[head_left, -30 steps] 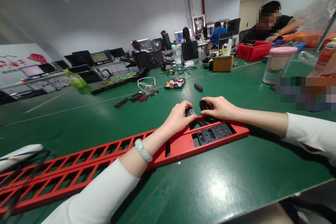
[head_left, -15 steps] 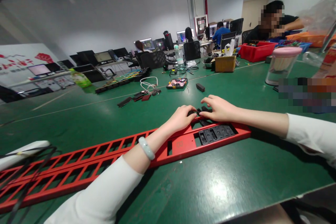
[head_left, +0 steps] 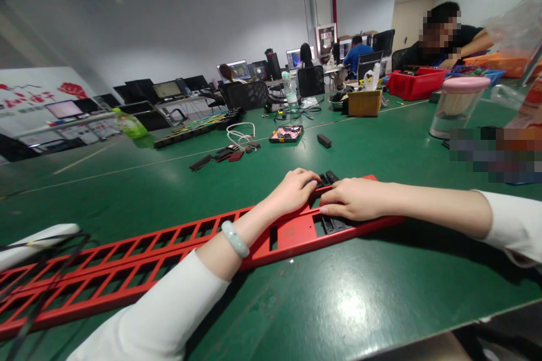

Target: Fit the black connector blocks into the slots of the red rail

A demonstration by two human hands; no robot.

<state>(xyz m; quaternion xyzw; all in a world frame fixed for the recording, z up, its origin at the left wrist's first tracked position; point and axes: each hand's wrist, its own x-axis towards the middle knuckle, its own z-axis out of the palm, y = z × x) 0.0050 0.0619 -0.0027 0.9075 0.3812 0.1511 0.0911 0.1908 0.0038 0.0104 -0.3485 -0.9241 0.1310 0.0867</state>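
A long red slotted frame lies across the green table. Black socket inserts sit in its right end. My left hand rests on the frame with its fingers curled down onto a black insert. My right hand lies flat over the inserts of the nearer row, fingers stretched and pressing down. More of the red frames lie side by side to the left.
A loose black block, a small tray of parts, white cable and dark strips lie farther out. A pink-lidded jar stands at the right. A person sits by red bins; others work at monitors behind.
My right hand has moved from the far row toward me and now lies flat over the near row of inserts. My left hand has stayed on the frame, pressing its insert down.
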